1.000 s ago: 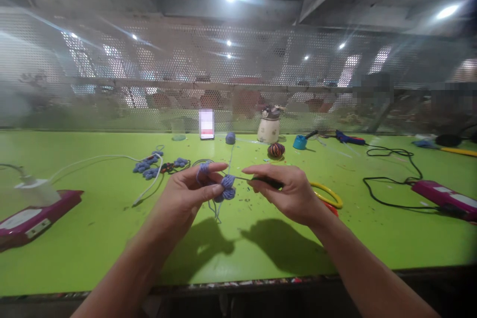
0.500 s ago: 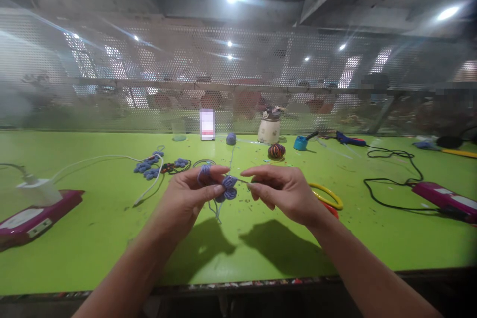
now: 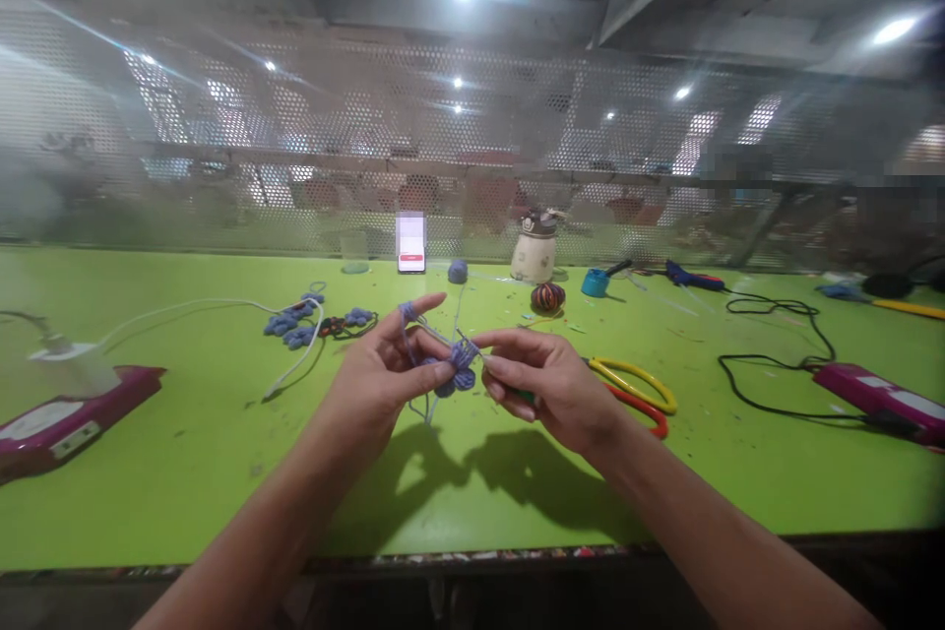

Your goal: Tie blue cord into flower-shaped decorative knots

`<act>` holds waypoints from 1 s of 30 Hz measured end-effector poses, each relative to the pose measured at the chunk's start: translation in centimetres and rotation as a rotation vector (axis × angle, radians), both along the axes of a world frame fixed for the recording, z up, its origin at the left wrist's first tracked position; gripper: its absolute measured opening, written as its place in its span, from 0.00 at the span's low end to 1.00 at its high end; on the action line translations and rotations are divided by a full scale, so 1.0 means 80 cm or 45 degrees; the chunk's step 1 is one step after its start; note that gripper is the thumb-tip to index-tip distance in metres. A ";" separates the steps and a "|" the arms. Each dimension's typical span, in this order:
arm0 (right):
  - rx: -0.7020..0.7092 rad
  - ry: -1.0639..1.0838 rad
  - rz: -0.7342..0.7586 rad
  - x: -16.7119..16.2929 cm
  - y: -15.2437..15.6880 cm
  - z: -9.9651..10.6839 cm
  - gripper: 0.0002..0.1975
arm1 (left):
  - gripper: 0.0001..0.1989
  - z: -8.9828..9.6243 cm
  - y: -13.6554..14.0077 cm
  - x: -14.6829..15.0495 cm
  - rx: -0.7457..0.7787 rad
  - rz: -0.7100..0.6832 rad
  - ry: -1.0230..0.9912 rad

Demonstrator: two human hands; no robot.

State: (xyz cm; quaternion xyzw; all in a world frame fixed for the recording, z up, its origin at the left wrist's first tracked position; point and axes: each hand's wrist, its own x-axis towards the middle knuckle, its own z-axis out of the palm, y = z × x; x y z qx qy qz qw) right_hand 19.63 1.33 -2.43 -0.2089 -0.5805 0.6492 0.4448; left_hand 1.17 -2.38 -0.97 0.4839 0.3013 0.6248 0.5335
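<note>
Head view: the left hand [image 3: 384, 369] pinches a small purple-blue yarn piece [image 3: 463, 378] between thumb and fingers, its index finger stretched away from the others with a strand of yarn [image 3: 407, 312] wrapped around it. The piece is in the air above the green table [image 3: 243, 502], between the two hands. The right hand [image 3: 550, 379] pinches a thin hook [image 3: 482, 356] with thumb and index finger, its other fingers curled underneath; the hook's tip meets the piece, but whether it passes through a loop is too small to tell. Beyond the hands sits a purple-blue yarn ball [image 3: 458, 272], with a strand running from it toward the piece. A multicoloured ball [image 3: 547, 297] lies to its right, near a cream bottle [image 3: 533, 258]. A lit phone [image 3: 411, 244] stands upright at the back. Purple-blue yarn flowers [image 3: 299, 337] lie left of the left hand, beside a white cable [image 3: 296, 367]. A yellow loop [image 3: 650, 376] and a red loop [image 3: 660, 425] lie just beside the right wrist.
</note>
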 end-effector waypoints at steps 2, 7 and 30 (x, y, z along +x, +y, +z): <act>0.010 0.002 -0.003 -0.001 0.000 0.000 0.12 | 0.33 0.000 0.000 0.000 0.005 0.013 0.013; 0.068 -0.049 -0.041 0.000 -0.002 0.000 0.13 | 0.43 0.002 0.000 -0.002 0.013 -0.002 0.003; 0.720 -0.458 -0.321 0.014 -0.010 0.016 0.13 | 0.57 0.006 -0.003 -0.007 0.065 -0.055 -0.019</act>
